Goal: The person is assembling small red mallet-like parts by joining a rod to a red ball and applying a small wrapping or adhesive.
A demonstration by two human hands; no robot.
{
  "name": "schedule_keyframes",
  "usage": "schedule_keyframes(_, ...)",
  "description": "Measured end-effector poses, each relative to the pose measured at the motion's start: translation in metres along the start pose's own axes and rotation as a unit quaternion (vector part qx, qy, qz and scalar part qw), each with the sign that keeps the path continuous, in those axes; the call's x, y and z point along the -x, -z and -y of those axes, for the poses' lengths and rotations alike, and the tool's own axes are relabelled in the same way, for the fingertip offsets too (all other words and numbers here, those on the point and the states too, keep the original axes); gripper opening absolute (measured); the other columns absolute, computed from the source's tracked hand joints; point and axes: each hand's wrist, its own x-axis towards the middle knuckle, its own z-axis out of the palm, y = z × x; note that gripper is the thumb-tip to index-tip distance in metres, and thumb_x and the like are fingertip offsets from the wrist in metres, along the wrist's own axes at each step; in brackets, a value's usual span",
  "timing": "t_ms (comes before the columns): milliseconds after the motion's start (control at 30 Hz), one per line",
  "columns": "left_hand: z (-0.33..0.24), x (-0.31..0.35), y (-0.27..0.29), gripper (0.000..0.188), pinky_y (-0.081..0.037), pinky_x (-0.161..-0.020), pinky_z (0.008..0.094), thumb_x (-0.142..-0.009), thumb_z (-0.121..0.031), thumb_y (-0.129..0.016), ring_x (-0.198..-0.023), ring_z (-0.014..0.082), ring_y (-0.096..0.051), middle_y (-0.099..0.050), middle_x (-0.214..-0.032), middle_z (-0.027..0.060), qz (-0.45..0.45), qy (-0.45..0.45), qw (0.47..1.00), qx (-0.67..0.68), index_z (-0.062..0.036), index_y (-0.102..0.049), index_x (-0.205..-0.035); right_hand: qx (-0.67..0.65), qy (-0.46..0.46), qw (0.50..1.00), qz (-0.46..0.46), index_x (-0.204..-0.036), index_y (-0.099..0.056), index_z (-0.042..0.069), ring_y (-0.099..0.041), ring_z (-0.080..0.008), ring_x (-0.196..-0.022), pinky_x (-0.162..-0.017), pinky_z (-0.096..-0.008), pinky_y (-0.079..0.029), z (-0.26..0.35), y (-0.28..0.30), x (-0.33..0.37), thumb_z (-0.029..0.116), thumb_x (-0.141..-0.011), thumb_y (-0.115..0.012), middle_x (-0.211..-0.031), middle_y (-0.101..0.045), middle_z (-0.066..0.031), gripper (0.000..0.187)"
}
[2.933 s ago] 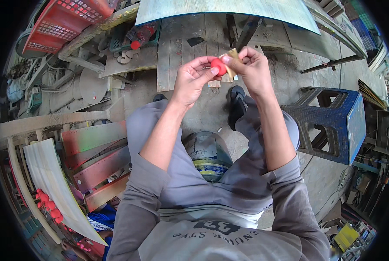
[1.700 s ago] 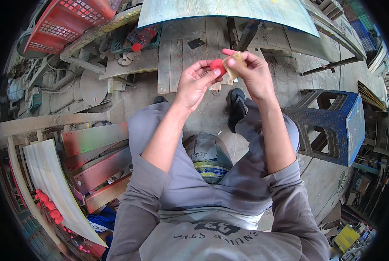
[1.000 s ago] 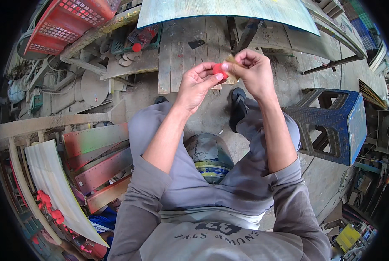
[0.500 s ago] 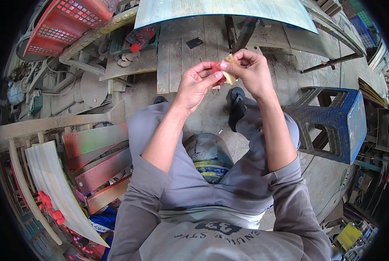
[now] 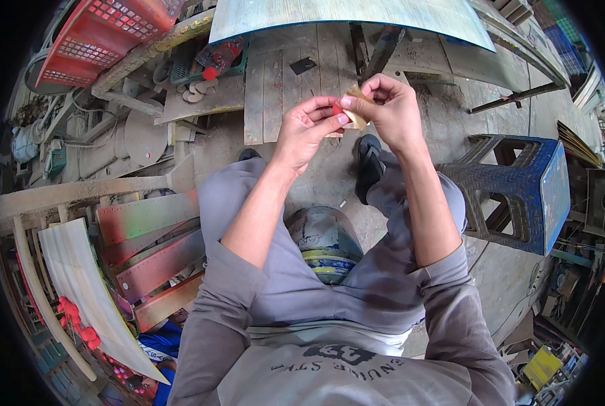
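Observation:
My left hand [image 5: 304, 135] pinches a small red piece [image 5: 337, 109] between thumb and fingers; its shape is mostly covered by them. Against it, my right hand [image 5: 395, 116] holds a folded tan strip that looks like sandpaper [image 5: 358, 122], thumb pressing on top. The two hands meet in front of me, above the gap between my knees. A few red round pieces [image 5: 79, 323] hang or lie beside a pale curved board [image 5: 79, 271] on my left.
A pale-blue panel [image 5: 350, 17] rests on a stand ahead. To the right stands a blue plastic stool [image 5: 553, 189]. A red crate [image 5: 109, 40] and a bottle with a red cap [image 5: 211, 72] are at the far left. Between my legs is a round drum [image 5: 326, 233].
Both hands stay in nearly the same place. The tan strip has shifted slightly against the red piece, and less of the red piece shows between the fingers.

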Motion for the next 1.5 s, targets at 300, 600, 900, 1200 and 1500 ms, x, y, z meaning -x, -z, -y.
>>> schedule_keyframes(300, -0.004, 0.000, -0.002, 0.024, -0.054, -0.086, 0.0328, -0.087, -0.001, -0.062, -0.093, 0.0200, -0.064, -0.063, -0.104, 0.0129, 0.011, 0.012, 0.997, 0.074, 0.0009, -0.054, -0.110, -0.246, -0.030, 0.968, -0.030, -0.076, -0.059, 0.004, -0.062, -0.0105, -0.069, -0.067, -0.0211, -0.051, 0.001, 0.001, 0.000, 0.008, -0.082, -0.071, -0.089, -0.068, -0.0114, 0.014)
schedule_keyframes(600, -0.003, 0.001, 0.001, 0.026, -0.053, -0.083, 0.0307, -0.085, 0.000, -0.063, -0.094, 0.0168, -0.062, -0.062, -0.103, 0.0111, 0.016, 0.015, 0.999, 0.030, 0.0003, -0.055, -0.110, -0.055, -0.038, 0.997, -0.023, -0.072, -0.056, 0.004, -0.053, -0.0033, -0.061, -0.053, -0.0187, -0.043, 0.004, 0.006, -0.004, 0.006, -0.076, -0.077, -0.066, -0.059, 0.0015, 0.022)
schedule_keyframes(900, -0.001, -0.001, -0.003, 0.023, -0.054, -0.073, 0.0256, -0.084, -0.004, -0.067, -0.080, 0.0128, -0.063, -0.065, -0.094, 0.0090, -0.009, -0.049, 0.998, 0.029, 0.0012, -0.058, -0.104, -0.239, -0.050, 0.969, -0.030, -0.082, -0.059, 0.005, -0.060, -0.0076, -0.072, -0.063, -0.0209, -0.048, -0.001, 0.000, 0.000, 0.007, -0.079, -0.074, -0.082, -0.065, -0.0036, 0.015)
schedule_keyframes(1200, -0.003, 0.002, 0.001, 0.026, -0.053, -0.079, 0.0289, -0.086, -0.001, -0.062, -0.090, 0.0156, -0.062, -0.062, -0.104, 0.0105, 0.018, 0.010, 0.999, 0.035, 0.0014, -0.056, -0.112, -0.179, -0.104, 0.978, -0.028, -0.075, -0.056, 0.005, -0.057, -0.0044, -0.059, -0.051, -0.0185, -0.046, -0.004, 0.004, -0.003, 0.007, -0.076, -0.077, -0.070, -0.063, -0.0020, 0.020)
schedule_keyframes(1500, -0.002, 0.000, 0.001, 0.025, -0.051, -0.078, 0.0268, -0.087, -0.002, -0.061, -0.093, 0.0147, -0.060, -0.062, -0.105, 0.0102, 0.014, -0.030, 0.999, 0.036, 0.0016, -0.057, -0.112, -0.155, -0.049, 0.986, -0.020, -0.076, -0.057, 0.004, -0.056, -0.0056, -0.061, -0.055, -0.0198, -0.046, 0.002, -0.001, 0.000, 0.010, -0.079, -0.075, -0.075, -0.064, -0.0029, 0.020)
